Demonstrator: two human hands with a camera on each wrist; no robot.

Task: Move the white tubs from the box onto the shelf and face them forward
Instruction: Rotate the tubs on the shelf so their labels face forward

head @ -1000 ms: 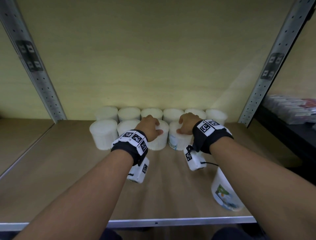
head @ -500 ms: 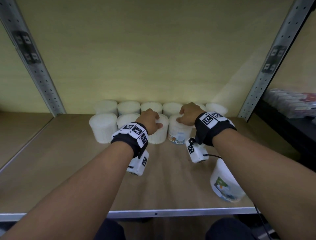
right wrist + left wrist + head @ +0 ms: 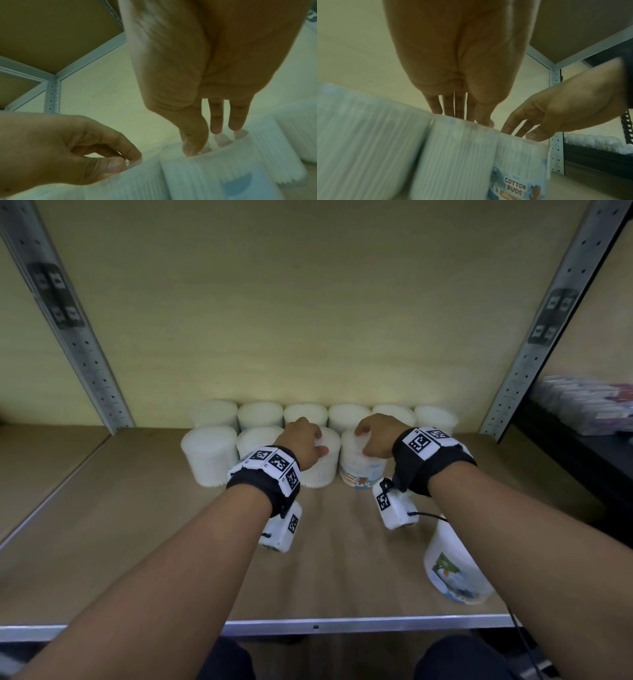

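Observation:
White tubs stand in two rows at the back of the wooden shelf (image 3: 137,542). My left hand (image 3: 303,445) grips the top of the plain third front tub (image 3: 320,470) from above, fingers curled over its rim (image 3: 458,155). My right hand (image 3: 375,440) pinches the lid edge of the fourth front tub (image 3: 359,470), thumb in front and fingers behind (image 3: 223,169). That tub's "Cotton Buds" label (image 3: 515,188) faces the front. The two tubs touch side by side.
Another labelled tub (image 3: 452,573) sits near the shelf's front right edge under my right forearm. Metal uprights (image 3: 85,350) (image 3: 534,350) frame the bay. Packaged goods (image 3: 582,409) lie on the neighbouring shelf to the right.
The right-hand tub has turned so its label came round from the left side toward the front. Both hands stay on their tubs.

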